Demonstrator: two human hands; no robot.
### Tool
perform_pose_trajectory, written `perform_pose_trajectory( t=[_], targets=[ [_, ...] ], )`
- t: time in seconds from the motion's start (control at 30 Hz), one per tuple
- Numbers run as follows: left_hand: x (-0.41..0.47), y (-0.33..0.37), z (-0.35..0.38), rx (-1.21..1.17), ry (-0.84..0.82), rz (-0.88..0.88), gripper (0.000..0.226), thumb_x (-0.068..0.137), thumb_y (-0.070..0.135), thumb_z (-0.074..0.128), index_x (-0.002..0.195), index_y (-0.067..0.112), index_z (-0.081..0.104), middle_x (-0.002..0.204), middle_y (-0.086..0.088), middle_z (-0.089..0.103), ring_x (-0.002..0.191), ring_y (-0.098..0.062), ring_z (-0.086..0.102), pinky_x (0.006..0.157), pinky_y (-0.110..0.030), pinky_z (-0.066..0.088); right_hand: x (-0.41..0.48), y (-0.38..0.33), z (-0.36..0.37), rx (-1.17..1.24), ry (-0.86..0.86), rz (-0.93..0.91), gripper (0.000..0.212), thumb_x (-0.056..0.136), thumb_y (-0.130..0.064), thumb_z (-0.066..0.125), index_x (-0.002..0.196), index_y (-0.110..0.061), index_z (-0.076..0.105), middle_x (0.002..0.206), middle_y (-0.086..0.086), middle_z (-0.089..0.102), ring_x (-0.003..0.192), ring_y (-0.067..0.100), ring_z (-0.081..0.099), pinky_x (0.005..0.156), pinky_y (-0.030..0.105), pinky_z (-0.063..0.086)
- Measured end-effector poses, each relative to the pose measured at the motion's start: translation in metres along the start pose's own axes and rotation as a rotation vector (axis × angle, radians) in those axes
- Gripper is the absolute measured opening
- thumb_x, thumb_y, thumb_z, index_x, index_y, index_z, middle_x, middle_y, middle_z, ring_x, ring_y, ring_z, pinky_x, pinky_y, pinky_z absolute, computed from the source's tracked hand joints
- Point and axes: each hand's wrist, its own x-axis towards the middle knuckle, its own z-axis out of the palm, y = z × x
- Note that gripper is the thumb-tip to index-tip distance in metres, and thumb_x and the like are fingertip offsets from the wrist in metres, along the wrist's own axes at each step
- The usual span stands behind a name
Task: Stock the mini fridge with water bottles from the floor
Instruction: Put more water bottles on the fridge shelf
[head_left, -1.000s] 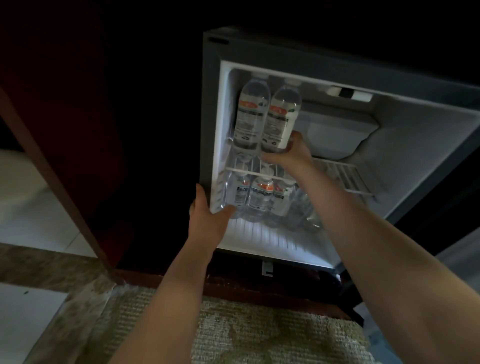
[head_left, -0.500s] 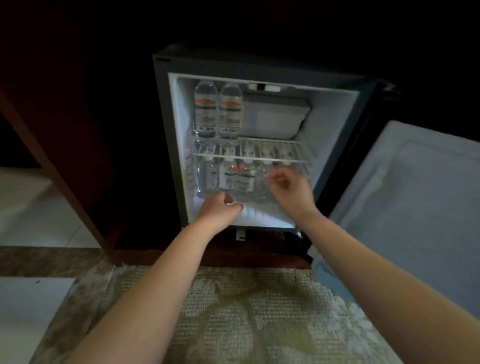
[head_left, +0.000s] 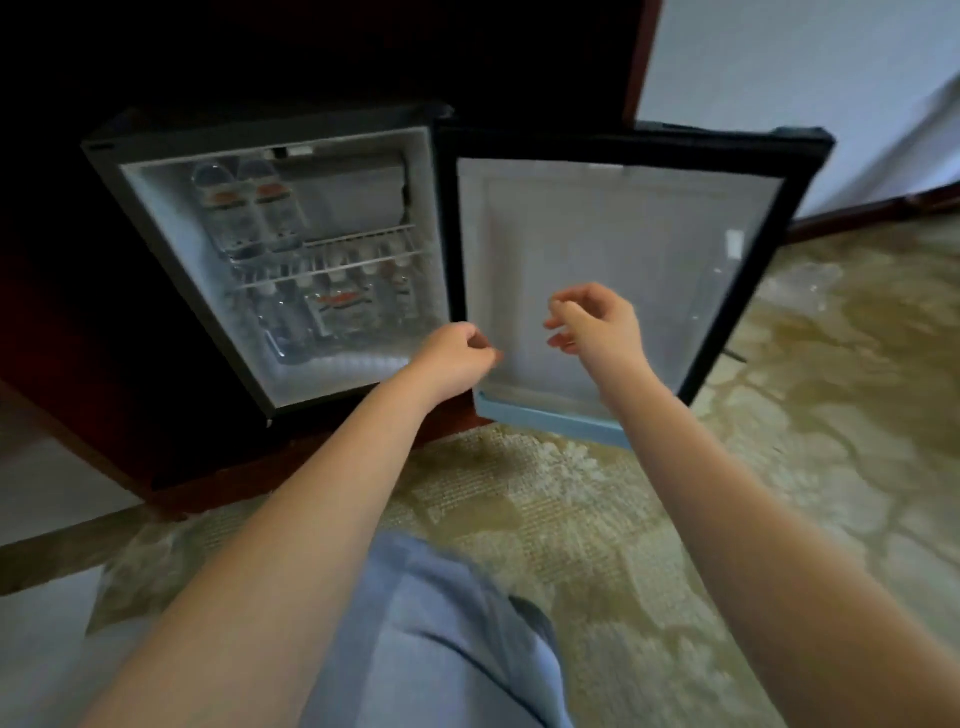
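The mini fridge (head_left: 171, 291) stands open inside a dark wooden cabinet. Two water bottles (head_left: 249, 208) stand on its wire shelf (head_left: 363, 236) at the left, and several more bottles (head_left: 337, 306) stand below on the fridge floor. The fridge door (head_left: 618, 249) hangs wide open to the right. My left hand (head_left: 454, 358) is loosely curled and empty, in front of the fridge's lower right corner. My right hand (head_left: 597, 327) holds nothing, fingers apart, in front of the door's inner panel. No bottle is visible on the floor. The picture is motion-blurred.
A patterned beige carpet (head_left: 571, 519) covers the floor in front of the fridge. My knee in blue trousers (head_left: 441, 639) is at the bottom centre. White floor (head_left: 47, 488) lies at the left, a white wall (head_left: 779, 78) and wooden skirting at the upper right.
Both hands have come out of the fridge and shifted right, in front of the open door. My view has pulled back and swung right, so the whole door shows.
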Motion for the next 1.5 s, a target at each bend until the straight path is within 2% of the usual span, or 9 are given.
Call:
perform_pose_trajectory(
  t=[0.2,0.4,0.5,0.57,0.7,0.83,0.97,1.27,1.5],
  targets=[
    [-0.025,0.044,0.083,0.129,-0.191,0.096,0.027,0.088,0.028,0.059,0.109,0.010,0.062,0.111,-0.006,0.062,0.102,-0.022,0.058,0.087,-0.033,0.047,-0.042,0.054,-0.090,0.041,0.213,0.148,0.018,0.089,-0.009,0.055,0.077,-0.021,0.059,0.073,0.003,0.064,0.056,0.011,0.058,0.052,0.018,0.045],
    [-0.052,0.052,0.191,0.250,-0.435,0.140,0.014,0.087,0.026,0.061,0.093,0.014,0.062,0.099,-0.008,0.061,0.092,-0.022,0.056,0.080,-0.028,0.043,-0.107,0.165,-0.163,-0.049,0.418,0.432,0.013,0.085,-0.013,0.056,0.078,-0.023,0.058,0.083,0.006,0.065,0.067,0.018,0.059,0.058,0.027,0.046],
    [-0.069,0.053,0.241,0.294,-0.557,0.122,0.022,0.088,0.026,0.060,0.100,0.008,0.064,0.105,-0.010,0.061,0.098,-0.025,0.058,0.084,-0.030,0.044,-0.138,0.225,-0.198,-0.098,0.508,0.598,0.009,0.082,-0.016,0.058,0.077,-0.024,0.060,0.074,-0.001,0.062,0.078,0.023,0.061,0.072,0.036,0.049],
    [-0.078,0.050,0.270,0.340,-0.632,0.112,0.029,0.088,0.026,0.060,0.106,0.004,0.064,0.112,-0.013,0.063,0.104,-0.028,0.059,0.087,-0.033,0.047,-0.162,0.257,-0.220,-0.089,0.594,0.677,0.008,0.084,-0.014,0.058,0.085,-0.016,0.065,0.071,-0.002,0.059,0.080,0.022,0.058,0.072,0.033,0.045],
    [-0.094,0.045,0.316,0.461,-0.743,0.112,0.036,0.089,0.029,0.058,0.117,0.006,0.058,0.122,-0.013,0.059,0.111,-0.028,0.056,0.093,-0.034,0.045,-0.220,0.307,-0.257,-0.242,0.670,0.946,0.028,0.086,-0.019,0.055,0.112,-0.012,0.064,0.107,0.008,0.066,0.101,0.026,0.059,0.084,0.031,0.045],
    [-0.105,0.048,0.349,0.522,-0.784,0.131,0.043,0.090,0.031,0.057,0.126,0.008,0.053,0.129,-0.012,0.055,0.117,-0.028,0.052,0.100,-0.035,0.043,-0.262,0.338,-0.286,-0.505,0.646,1.137,0.049,0.083,-0.027,0.059,0.132,-0.019,0.052,0.139,0.009,0.047,0.132,0.030,0.040,0.107,0.042,0.035],
    [-0.113,0.052,0.373,0.560,-0.832,0.162,0.044,0.090,0.032,0.058,0.127,0.009,0.052,0.128,-0.011,0.056,0.116,-0.027,0.053,0.101,-0.039,0.044,-0.284,0.354,-0.311,-0.578,0.566,1.283,0.075,0.083,-0.031,0.064,0.147,-0.020,0.025,0.153,0.008,0.029,0.141,0.027,0.024,0.114,0.048,0.023],
    [-0.116,0.045,0.380,0.561,-0.848,0.150,0.044,0.090,0.034,0.058,0.128,0.012,0.051,0.126,-0.005,0.056,0.111,-0.022,0.054,0.096,-0.036,0.046,-0.292,0.372,-0.326,-0.690,0.437,1.315,0.066,0.085,-0.037,0.066,0.138,-0.011,0.035,0.143,0.009,0.040,0.130,0.032,0.037,0.102,0.045,0.035],
    [-0.101,0.040,0.357,0.414,-0.731,0.014,0.026,0.089,0.029,0.057,0.109,0.013,0.056,0.109,-0.007,0.058,0.097,-0.024,0.055,0.086,-0.036,0.046,-0.260,0.344,-0.285,-0.593,0.397,1.110,0.066,0.075,-0.045,0.074,0.126,-0.014,0.046,0.124,0.007,0.057,0.114,0.031,0.056,0.090,0.042,0.049]
  ],
)
